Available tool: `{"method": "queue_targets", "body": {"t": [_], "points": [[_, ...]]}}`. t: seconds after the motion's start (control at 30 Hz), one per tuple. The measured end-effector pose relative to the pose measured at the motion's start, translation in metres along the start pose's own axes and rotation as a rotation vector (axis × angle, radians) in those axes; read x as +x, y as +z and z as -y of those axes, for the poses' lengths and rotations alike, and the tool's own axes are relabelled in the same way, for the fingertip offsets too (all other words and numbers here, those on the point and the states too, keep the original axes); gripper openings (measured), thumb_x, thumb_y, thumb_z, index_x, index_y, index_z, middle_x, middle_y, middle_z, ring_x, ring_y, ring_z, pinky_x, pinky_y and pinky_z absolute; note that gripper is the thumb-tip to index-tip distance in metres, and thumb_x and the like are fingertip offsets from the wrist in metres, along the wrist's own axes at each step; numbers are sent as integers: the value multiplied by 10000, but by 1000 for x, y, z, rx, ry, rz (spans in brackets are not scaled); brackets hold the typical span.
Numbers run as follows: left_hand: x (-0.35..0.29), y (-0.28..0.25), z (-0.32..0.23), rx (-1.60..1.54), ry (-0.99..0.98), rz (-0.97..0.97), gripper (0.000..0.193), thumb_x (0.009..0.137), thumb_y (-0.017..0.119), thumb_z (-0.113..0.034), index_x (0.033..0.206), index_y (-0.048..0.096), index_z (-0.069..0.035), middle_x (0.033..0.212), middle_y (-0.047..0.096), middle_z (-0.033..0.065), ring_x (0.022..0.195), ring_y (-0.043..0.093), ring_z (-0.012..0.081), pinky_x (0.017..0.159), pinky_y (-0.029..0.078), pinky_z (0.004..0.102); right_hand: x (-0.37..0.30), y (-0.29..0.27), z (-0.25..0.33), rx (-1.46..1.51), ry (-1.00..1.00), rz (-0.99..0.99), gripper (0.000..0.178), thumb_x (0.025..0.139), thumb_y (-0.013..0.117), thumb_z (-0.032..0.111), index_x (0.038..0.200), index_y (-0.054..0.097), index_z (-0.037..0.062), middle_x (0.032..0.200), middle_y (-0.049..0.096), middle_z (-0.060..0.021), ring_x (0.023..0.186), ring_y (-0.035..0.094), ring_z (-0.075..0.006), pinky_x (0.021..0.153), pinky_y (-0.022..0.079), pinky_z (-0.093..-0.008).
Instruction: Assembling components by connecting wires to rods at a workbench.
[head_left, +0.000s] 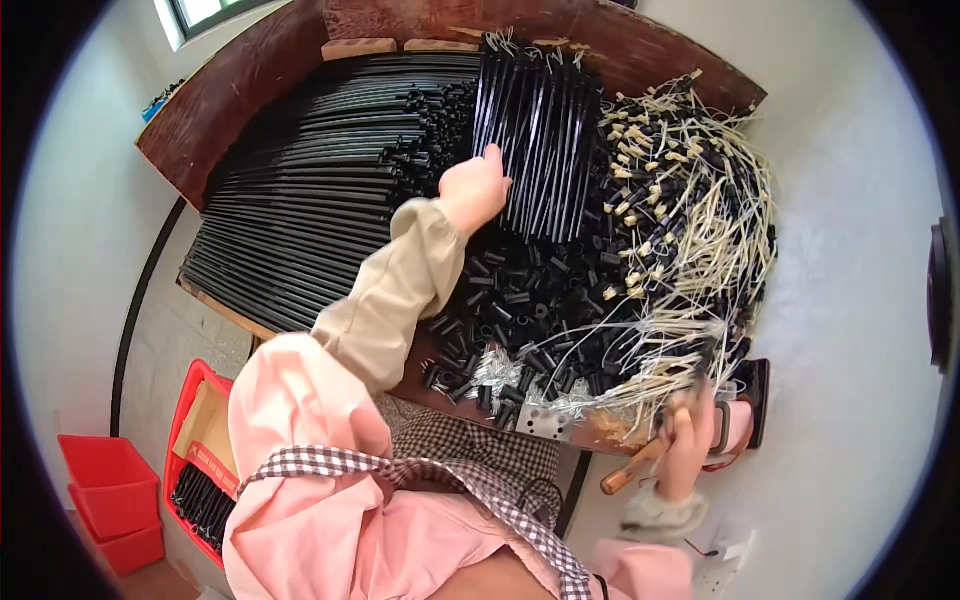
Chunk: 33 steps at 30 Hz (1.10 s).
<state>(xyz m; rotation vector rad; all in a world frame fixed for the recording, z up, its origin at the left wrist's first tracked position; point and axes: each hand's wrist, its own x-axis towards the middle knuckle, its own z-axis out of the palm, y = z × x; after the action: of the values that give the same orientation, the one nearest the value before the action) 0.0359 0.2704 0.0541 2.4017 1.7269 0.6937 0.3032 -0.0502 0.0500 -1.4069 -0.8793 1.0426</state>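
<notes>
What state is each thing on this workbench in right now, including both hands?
Left hand: reaching out, fingers resting on the upright bundle of long black rods.
Right hand: closed around a wooden-handled tool.
Long black tubes: stacked lying flat.
Short black sleeves: loose heap.
Pale cord-tied black pieces: tangled pile.
Red plastic crate: open, holding black parts.
</notes>
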Motion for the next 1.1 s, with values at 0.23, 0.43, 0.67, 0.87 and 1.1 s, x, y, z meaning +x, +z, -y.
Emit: {"method": "queue_targets", "body": {"t": [0.23, 0.43, 0.67, 0.87, 1.1], "points": [[-193, -20, -98, -1312, 183, 434, 183, 919, 511, -147, 1046, 563, -26, 813, 608, 79, 709, 590, 148, 645, 490, 297, -37, 96, -25, -370, 3, 359, 257, 892, 508, 63, 1120, 525, -55, 844, 639, -107, 601, 611, -179, 513, 477, -272], [-232, -70, -63, -1004, 529, 836, 88, 923, 479, -84, 977, 488, -16, 763, 562, 54, 726, 544, 128, 633, 465, 292, -36, 137, -2, 500, 551, 172, 308, 941, 480, 285, 851, 587, 11, 649, 596, -46, 505, 568, -193, 499, 486, -294], [-251, -88, 17, -1510, -315, 860, 138, 860, 509, -12, 993, 471, -20, 766, 612, 130, 649, 586, 148, 569, 467, 266, -4, 55, 35, 1077, 6, 482, 257, 950, 441, 280, 854, 568, 79, 618, 434, 13, 488, 377, -61, 421, 308, -221], [-240, -108, -26, -1108, 414, 219, 256, 825, 562, 1, 1067, 483, -22, 730, 627, 138, 709, 626, 177, 575, 491, 287, -25, 133, -1, -231, -193, 868, 336, 932, 447, 308, 1037, 570, 13, 823, 633, -45, 763, 588, -174, 682, 469, -310], [-277, -87, -22, -760, 415, 749, 372, 832, 563, 6, 1195, 482, 15, 785, 583, 110, 705, 590, 175, 604, 484, 286, -22, 113, -1, 1133, 287, 551, 347, 944, 434, 372, 1074, 586, 88, 696, 574, 2, 604, 538, -153, 614, 471, -305]]}}
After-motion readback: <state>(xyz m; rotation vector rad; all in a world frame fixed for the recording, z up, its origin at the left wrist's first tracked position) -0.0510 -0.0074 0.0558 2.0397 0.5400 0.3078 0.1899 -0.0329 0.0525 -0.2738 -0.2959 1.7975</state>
